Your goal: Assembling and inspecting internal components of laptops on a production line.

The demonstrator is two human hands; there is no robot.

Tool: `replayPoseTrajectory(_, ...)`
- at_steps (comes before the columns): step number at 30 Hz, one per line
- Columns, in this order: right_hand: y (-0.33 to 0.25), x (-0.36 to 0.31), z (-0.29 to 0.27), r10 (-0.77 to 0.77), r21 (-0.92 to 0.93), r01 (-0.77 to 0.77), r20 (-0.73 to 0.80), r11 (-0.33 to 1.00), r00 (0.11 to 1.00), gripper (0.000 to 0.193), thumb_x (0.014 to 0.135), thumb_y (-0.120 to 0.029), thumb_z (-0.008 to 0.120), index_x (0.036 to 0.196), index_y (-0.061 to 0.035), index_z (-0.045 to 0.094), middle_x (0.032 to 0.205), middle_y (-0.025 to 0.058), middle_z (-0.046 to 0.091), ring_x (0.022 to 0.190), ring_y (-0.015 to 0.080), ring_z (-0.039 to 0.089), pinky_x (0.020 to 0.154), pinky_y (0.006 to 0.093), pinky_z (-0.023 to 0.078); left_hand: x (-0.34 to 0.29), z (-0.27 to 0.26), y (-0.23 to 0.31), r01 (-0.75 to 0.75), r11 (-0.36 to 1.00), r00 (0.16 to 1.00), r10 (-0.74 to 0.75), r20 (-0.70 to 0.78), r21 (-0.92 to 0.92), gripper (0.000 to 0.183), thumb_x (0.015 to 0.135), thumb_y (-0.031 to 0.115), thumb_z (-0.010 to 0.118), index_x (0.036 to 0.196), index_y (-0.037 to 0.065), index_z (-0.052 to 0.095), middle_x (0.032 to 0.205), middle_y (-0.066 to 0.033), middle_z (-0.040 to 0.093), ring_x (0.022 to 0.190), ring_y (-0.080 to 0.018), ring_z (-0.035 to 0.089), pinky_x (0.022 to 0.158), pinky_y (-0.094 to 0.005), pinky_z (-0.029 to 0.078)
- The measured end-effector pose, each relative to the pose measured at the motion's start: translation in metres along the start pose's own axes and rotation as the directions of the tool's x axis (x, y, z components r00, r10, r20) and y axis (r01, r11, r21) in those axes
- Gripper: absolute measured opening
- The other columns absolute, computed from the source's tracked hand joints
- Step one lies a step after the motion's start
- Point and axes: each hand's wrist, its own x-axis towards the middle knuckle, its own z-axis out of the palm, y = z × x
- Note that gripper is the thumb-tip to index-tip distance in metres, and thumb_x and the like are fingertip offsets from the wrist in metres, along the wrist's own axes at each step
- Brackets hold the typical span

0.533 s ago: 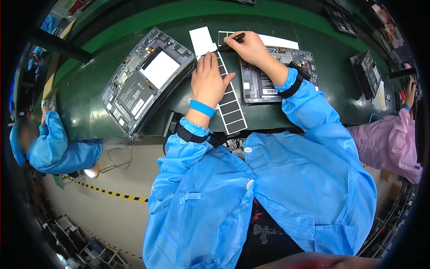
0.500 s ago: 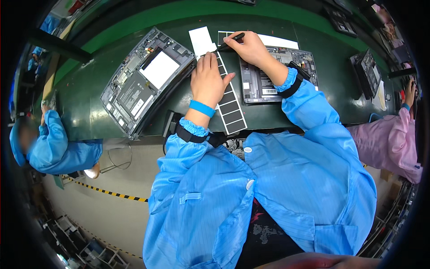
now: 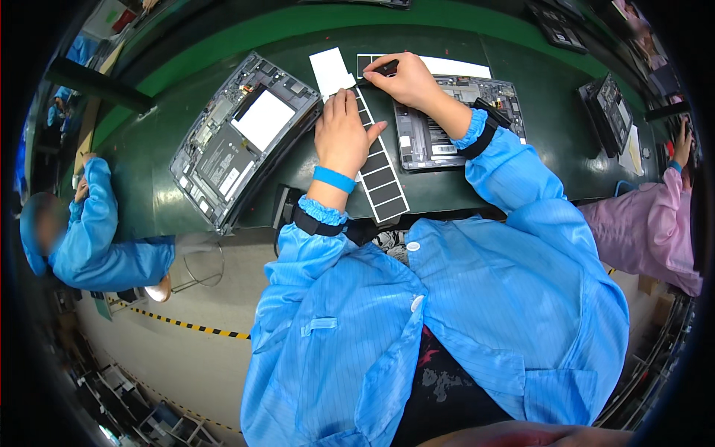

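My left hand (image 3: 342,132) lies flat with its fingers stretched out over a long strip of black rectangular stickers (image 3: 381,177) with white borders. Its fingertips are by the lower end of a white card (image 3: 330,68). Just to the right, my right hand (image 3: 408,80) is closed in a pinch around a slim, pen-like black tool (image 3: 386,68), which points down toward the strip's upper part; its tip is too small to make out. Below my right wrist sits an opened laptop base (image 3: 417,138) with its inner parts bare, partly covered by my forearm.
Another opened laptop base (image 3: 231,160), bearing a white rectangle, lies tilted at the left, raised on something dark. A white paper strip (image 3: 456,67) lies behind the right base. More laptop parts (image 3: 607,115) stand at the far right. Co-workers sit at both sides.
My right hand has shifted slightly left and turned, tilting the black tool. My left hand stays flat on the strip. The whole view has moved a little.
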Motion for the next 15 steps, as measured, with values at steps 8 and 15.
replayPoseTrajectory(8, 0.003, 0.001, -0.004, 0.072, 0.156, -0.076, 0.030, 0.985, 0.997, 0.019, 0.081, -0.014, 0.069, 0.094, -0.0001, 0.072, 0.088, 0.0114, 0.071, 0.076, 0.0149, 0.066, 0.071, 0.0264, 0.052, 0.010, -0.011, 0.005, 0.050, 0.998, 0.990, -0.054, 0.133, 0.037, 0.081, 0.073, 0.048, 0.072, 0.130, -0.003, 0.044, 0.131, -0.0136, 0.047, 0.121, -0.0297, 0.045, 0.092, -0.0406, 0.047)
replayPoseTrajectory(15, -0.004, -0.005, -0.022, 0.031, 0.508, -0.004, -0.045, 0.862, 0.998, 0.017, 0.082, -0.008, 0.069, 0.095, 0.0036, 0.070, 0.088, 0.0105, 0.070, 0.080, 0.0138, 0.066, 0.072, 0.0252, 0.052, 0.016, -0.010, 0.007, 0.047, 0.986, 0.979, -0.077, 0.188, 0.160, 0.091, 0.071, 0.054, 0.071, 0.133, -0.004, 0.041, 0.131, -0.0129, 0.045, 0.123, -0.0285, 0.043, 0.090, -0.0387, 0.050)
